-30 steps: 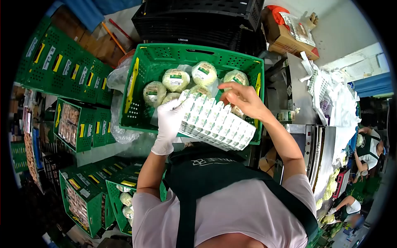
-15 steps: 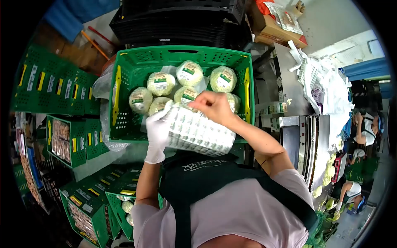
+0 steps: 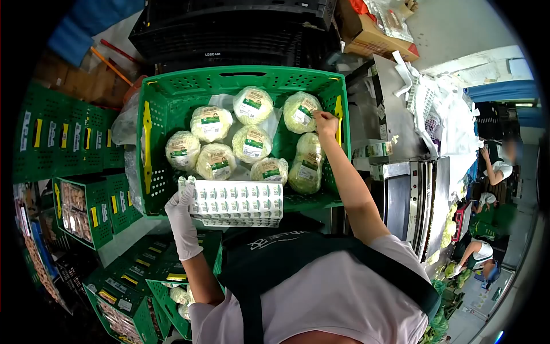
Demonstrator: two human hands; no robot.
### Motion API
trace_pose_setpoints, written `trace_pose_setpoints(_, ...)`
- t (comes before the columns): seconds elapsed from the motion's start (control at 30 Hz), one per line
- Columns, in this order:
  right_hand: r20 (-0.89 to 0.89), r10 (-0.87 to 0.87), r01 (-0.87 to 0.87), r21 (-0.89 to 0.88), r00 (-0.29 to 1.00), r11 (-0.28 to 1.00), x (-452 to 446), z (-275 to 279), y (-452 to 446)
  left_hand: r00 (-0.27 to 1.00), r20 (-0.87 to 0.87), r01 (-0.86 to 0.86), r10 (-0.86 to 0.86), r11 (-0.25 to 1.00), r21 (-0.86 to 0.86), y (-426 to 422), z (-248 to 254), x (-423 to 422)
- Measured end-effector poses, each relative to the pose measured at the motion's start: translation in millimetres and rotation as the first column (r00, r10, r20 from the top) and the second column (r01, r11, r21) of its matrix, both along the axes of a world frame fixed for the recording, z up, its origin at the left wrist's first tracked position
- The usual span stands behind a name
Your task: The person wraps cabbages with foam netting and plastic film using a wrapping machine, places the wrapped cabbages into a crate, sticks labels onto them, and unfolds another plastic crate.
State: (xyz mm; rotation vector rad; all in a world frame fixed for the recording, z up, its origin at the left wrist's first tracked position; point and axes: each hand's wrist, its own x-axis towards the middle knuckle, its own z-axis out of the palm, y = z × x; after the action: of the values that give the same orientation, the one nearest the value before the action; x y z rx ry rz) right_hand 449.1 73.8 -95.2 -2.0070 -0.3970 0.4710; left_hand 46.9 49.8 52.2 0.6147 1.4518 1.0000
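Observation:
My left hand [image 3: 184,221], in a white glove, is closed on the left end of a folded sheet of small printed stickers [image 3: 238,202]. The sheet hangs over the near edge of a green crate [image 3: 243,71]. Inside the crate sit several wrapped, labelled cabbages, among them one at the left [image 3: 183,151] and one in the middle [image 3: 252,144]. My bare right hand [image 3: 325,122] has its fingers pinched at the right side of the upper right cabbage [image 3: 300,112], by its label. Anything between those fingertips is too small to make out.
Black stacked crates [image 3: 229,40] stand behind the green crate. More green crates [image 3: 63,137] are at the left. A metal table [image 3: 395,109] with white plastic bags [image 3: 452,126] is at the right. Co-workers [image 3: 478,252] are at the far right.
My right hand has left the sticker sheet and moved right to the upper right cabbage. My left hand and the sheet are lower and further left, and the sheet lies more level. The view has shifted.

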Motion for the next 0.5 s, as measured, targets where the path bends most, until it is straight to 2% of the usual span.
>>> trace_pose_setpoints(0.03,0.0,0.001,-0.001,-0.002,1.0,1.0,2,-6,2,0.999,0.012,0.031,-0.031,0.999,-0.005,1,1,0)
trace_pose_setpoints(0.07,0.245,0.087,-0.057,-0.125,0.966,0.991,6,-11,3,0.998,0.024,0.062,-0.062,0.998,-0.01,1,1,-1)
trace_pose_setpoints(0.1,0.461,0.196,-0.081,-0.257,0.866,0.963,7,-11,4,0.998,0.023,0.061,-0.06,0.998,-0.015,1,0,0)
trace_pose_setpoints(0.13,0.501,0.225,-0.084,-0.289,0.836,0.954,10,-9,3,0.998,0.009,0.066,-0.066,0.998,-0.012,1,-1,1)
trace_pose_setpoints(0.17,0.499,0.225,-0.082,-0.291,0.837,0.953,10,-8,0,0.997,-0.005,0.074,-0.074,0.997,-0.008,1,-2,0)
trace_pose_setpoints(0.23,0.432,0.341,-0.118,-0.465,0.835,0.877,6,12,-1,0.995,-0.016,0.101,-0.101,0.995,0.004,1,-5,-1)
trace_pose_setpoints(0.27,0.556,0.318,-0.07,-0.42,0.768,0.905,8,2,-3,0.997,-0.004,0.078,-0.078,0.997,-0.005,1,-5,1)
trace_pose_setpoints(0.4,0.429,0.365,-0.098,-0.529,0.826,0.843,11,17,-4,0.999,-0.005,0.051,-0.051,0.999,0.009,-3,-10,-8)
trace_pose_setpoints(0.5,0.456,0.405,-0.124,-0.529,0.793,0.839,14,14,-2,0.999,-0.029,0.039,-0.038,0.999,0.016,-6,-3,-13)
